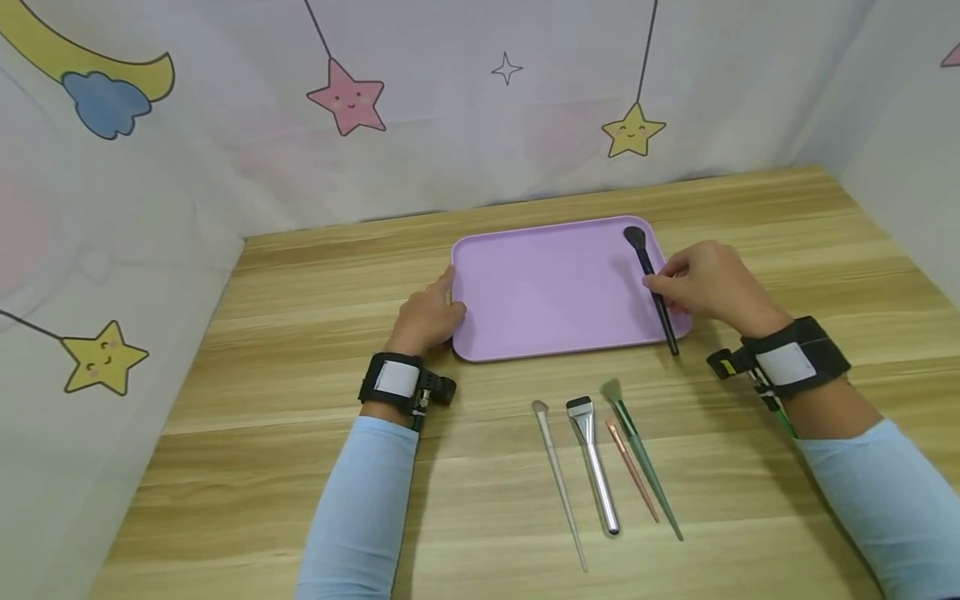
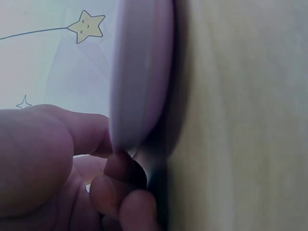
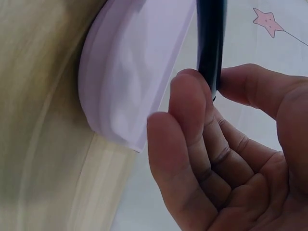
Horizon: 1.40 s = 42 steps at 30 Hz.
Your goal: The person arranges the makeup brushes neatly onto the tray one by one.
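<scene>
The right hand (image 1: 708, 285) pinches a slim black brush (image 1: 646, 260) over a rectangular lilac plastic tray (image 1: 543, 292) at three o'clock; the left (image 1: 426, 318) grips nine o'clock. A slack pinch could drop the brush.

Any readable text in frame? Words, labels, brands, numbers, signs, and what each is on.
None readable in any view.
Purple tray: no lettering seen.
Black brush: none legible.
Four loose brushes: any handle print too small to read.
White patches on the wrist straps: no legible marks.
Yellow patch by the right wrist: too small to tell.
Backdrop: drawings, no lettering seen.
</scene>
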### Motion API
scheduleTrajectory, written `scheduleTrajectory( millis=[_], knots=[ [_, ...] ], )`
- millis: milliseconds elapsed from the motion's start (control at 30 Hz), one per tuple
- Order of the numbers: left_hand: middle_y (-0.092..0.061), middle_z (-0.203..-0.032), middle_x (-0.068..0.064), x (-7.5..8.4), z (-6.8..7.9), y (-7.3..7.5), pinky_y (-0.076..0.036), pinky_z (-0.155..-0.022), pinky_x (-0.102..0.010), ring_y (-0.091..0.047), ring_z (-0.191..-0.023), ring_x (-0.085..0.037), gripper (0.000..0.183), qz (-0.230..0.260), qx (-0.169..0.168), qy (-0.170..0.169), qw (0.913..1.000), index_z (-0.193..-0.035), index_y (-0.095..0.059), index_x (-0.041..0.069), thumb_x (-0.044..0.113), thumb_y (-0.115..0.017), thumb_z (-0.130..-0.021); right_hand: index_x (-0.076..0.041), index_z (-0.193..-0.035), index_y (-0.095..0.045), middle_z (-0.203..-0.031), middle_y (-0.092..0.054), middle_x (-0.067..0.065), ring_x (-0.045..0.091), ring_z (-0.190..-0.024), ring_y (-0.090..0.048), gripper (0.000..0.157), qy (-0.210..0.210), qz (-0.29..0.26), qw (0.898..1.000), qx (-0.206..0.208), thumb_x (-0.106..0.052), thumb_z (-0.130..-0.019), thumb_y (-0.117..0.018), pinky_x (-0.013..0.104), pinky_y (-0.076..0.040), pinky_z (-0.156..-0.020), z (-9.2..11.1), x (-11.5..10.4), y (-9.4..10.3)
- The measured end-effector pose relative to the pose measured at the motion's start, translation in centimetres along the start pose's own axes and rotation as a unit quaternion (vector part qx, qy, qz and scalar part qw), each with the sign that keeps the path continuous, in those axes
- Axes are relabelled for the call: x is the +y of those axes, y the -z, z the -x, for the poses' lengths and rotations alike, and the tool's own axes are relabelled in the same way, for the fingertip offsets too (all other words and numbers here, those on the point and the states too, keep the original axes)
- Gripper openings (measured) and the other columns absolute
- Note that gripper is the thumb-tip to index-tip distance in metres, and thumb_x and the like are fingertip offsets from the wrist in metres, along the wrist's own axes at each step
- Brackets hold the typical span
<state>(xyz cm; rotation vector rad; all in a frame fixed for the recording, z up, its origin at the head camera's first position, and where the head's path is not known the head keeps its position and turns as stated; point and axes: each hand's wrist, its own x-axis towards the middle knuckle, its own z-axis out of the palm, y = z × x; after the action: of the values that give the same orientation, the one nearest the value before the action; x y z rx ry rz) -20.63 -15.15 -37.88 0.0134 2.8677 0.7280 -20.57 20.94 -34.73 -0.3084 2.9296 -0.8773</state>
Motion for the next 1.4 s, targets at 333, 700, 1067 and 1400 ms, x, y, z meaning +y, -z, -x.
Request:
scheduleTrajectory(
  millis=[333, 700, 1067, 1400],
  knots=[
    [-0.035, -0.143, -0.012, 0.4, 0.1, 0.0, -0.041, -0.061, -0.037, -0.048, -0.097, -0.027, 0.065, 0.005, 0.001, -0.004, 1.0000, -0.149, -0.019, 0.015, 0.025, -0.042, -0.089, -0.002, -0.087, -0.070, -0.064, -0.063, 0.006, 0.019, -0.057, -0.057, 0.035, -0.006, 0.000, 1.000, -0.004, -0.036, -0.085, -0.064, 0.033, -0.045, -0.047, -0.9, 1.0, 0.0],
    [-0.039, -0.141, -0.011, 0.5, 0.1, -0.2, -0.042, -0.057, -0.036, -0.053, -0.078, -0.027, 0.065, 0.006, 0.006, 0.002, 1.0000, -0.149, -0.019, 0.017, 0.026, -0.042, -0.089, -0.002, -0.086, -0.070, -0.064, -0.062, 0.007, 0.019, -0.058, -0.057, 0.037, -0.009, 0.002, 1.000, -0.006, -0.038, -0.085, -0.063, 0.032, -0.045, -0.049, -2.2, 1.7, 0.0],
    [-0.038, -0.142, -0.011, 0.5, 0.0, -0.1, -0.042, -0.063, -0.037, -0.051, -0.089, -0.027, 0.064, -0.006, 0.006, 0.000, 1.0000, -0.149, -0.019, 0.017, 0.026, -0.042, -0.090, 0.000, -0.085, -0.070, -0.062, -0.061, 0.007, 0.020, -0.057, -0.055, 0.036, -0.026, -0.006, 0.999, -0.031, -0.035, -0.086, -0.062, 0.032, -0.044, -0.048, -3.1, 1.9, -0.1],
    [-0.040, -0.141, -0.011, 0.1, -0.1, 0.0, -0.042, -0.058, -0.036, -0.053, -0.081, -0.026, 0.064, -0.002, 0.005, 0.010, 0.9999, -0.149, -0.019, 0.018, 0.027, -0.042, -0.090, 0.001, -0.080, -0.071, -0.059, -0.060, 0.007, 0.020, -0.054, -0.055, 0.030, -0.013, 0.021, 1.000, -0.017, -0.029, -0.084, -0.065, 0.031, -0.044, -0.047, -3.9, 2.1, -1.4]
  ],
)
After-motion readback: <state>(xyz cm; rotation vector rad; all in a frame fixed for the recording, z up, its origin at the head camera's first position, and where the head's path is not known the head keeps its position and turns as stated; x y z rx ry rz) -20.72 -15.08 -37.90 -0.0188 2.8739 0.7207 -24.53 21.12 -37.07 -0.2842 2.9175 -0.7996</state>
